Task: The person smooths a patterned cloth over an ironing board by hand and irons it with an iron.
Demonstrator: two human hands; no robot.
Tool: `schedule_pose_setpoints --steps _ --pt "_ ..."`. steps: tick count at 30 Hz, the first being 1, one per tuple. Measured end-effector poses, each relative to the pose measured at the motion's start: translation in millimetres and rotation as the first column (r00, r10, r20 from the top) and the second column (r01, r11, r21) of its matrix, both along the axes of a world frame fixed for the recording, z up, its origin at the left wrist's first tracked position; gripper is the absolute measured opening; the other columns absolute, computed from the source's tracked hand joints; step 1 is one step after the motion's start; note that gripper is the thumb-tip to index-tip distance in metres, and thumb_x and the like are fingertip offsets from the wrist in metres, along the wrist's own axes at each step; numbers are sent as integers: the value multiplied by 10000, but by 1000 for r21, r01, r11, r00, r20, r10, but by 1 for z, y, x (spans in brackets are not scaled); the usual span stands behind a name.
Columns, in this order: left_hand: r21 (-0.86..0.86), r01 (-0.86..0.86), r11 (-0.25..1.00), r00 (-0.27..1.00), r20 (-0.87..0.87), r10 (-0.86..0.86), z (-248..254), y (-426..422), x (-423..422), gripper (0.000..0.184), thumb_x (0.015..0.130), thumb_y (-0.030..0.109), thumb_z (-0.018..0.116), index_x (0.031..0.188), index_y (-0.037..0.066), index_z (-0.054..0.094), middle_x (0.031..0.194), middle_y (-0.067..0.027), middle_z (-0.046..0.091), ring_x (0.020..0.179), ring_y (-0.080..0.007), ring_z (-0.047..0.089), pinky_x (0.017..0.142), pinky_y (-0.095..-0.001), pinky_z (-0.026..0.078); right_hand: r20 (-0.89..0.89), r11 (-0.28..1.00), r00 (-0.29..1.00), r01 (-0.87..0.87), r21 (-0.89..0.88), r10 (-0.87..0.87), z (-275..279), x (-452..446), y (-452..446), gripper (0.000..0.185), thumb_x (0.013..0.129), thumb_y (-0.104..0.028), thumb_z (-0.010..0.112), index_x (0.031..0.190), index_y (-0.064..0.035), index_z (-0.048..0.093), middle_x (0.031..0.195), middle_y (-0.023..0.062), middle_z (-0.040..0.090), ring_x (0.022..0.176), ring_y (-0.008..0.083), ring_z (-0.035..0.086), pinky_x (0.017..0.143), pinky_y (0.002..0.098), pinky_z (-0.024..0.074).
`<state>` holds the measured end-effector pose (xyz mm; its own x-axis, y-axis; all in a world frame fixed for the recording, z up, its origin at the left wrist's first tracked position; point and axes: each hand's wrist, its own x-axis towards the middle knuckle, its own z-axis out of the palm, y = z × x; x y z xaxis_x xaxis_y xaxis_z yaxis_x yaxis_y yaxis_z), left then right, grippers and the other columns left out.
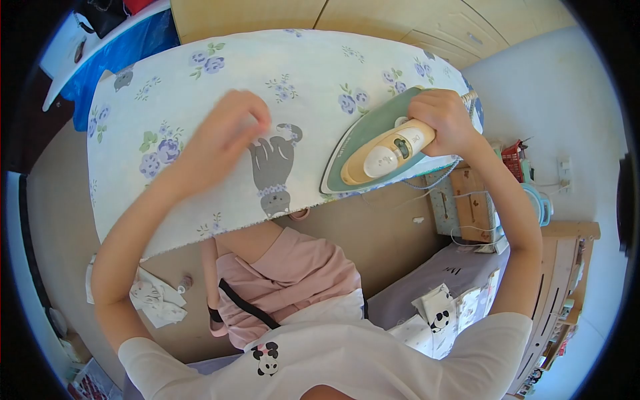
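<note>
My right hand (445, 120) is wrapped round the handle of a clothes iron (380, 157) with a green base and a cream and white body. The iron rests near the right end of a white cloth (320, 80) printed with purple flowers and grey cats, spread over a board. Above the cloth's middle-left part is my left hand (233, 137), slightly blurred, its fingers curled in with nothing visible in them. Just right of it lies a printed grey cat (272, 167). The cloth's frayed near edge hangs close to my lap.
The iron's cord (433, 175) runs off the right side toward wooden drawers (472, 203) and a wall socket (565, 175). A folded panda-print cloth (440, 317) lies on a grey surface at my right. Another white cloth (157, 300) is low on the left. Cabinets (373, 20) stand behind the board.
</note>
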<state>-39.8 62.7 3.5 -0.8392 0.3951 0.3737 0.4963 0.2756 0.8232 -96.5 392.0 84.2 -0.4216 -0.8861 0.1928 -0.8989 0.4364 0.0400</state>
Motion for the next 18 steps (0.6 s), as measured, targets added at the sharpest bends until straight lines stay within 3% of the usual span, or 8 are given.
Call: schedule_pose_setpoints --steps 3,7,9,12,15,18 --pt "-70 -61 996 998 -28 59 19 -18 -10 64 778 53 592 799 51 531 917 -33 532 914 -202 461 855 -320 340 -9 1000 1000 -8 -7 8 0 0 1 240 484 -135 668 672 -97 523 600 38 527 555 252 529 460 344 401" --pt "-195 112 974 989 -75 -128 -2 4 5 164 726 156 680 876 109 634 879 3 543 956 -184 441 882 -312 314 11 1000 1000 3 -14 -3 -1 0 0 244 482 -137 671 677 -98 530 605 41 532 562 255 536 461 348 405" --pt "-371 128 920 951 -219 -220 -11 14 13 243 691 189 704 924 142 655 849 19 545 950 -187 449 867 -343 321 14 1000 1000 0 -10 0 0 0 0 246 481 -137 672 679 -98 531 607 42 534 564 256 538 461 348 407" --pt "-376 187 907 972 -65 -227 -12 14 11 185 671 158 710 844 136 648 890 23 537 941 -204 449 866 -377 302 18 1000 1000 3 -7 -3 0 1 0 243 484 -135 673 677 -97 530 611 42 540 565 256 541 462 348 409" --pt "-354 168 920 961 -148 -233 -13 15 12 108 706 141 682 778 107 609 871 2 536 918 -215 448 838 -354 320 20 1000 1000 4 5 -4 0 -1 0 236 489 -131 670 675 -95 529 610 44 540 564 257 540 463 347 410" --pt "-250 152 956 978 -100 -181 -14 12 6 63 767 100 612 787 84 554 863 -27 543 896 -210 461 794 -323 365 19 1000 1000 -9 -30 10 -1 0 -1 227 494 -127 666 670 -93 526 601 48 530 556 260 534 462 349 407"
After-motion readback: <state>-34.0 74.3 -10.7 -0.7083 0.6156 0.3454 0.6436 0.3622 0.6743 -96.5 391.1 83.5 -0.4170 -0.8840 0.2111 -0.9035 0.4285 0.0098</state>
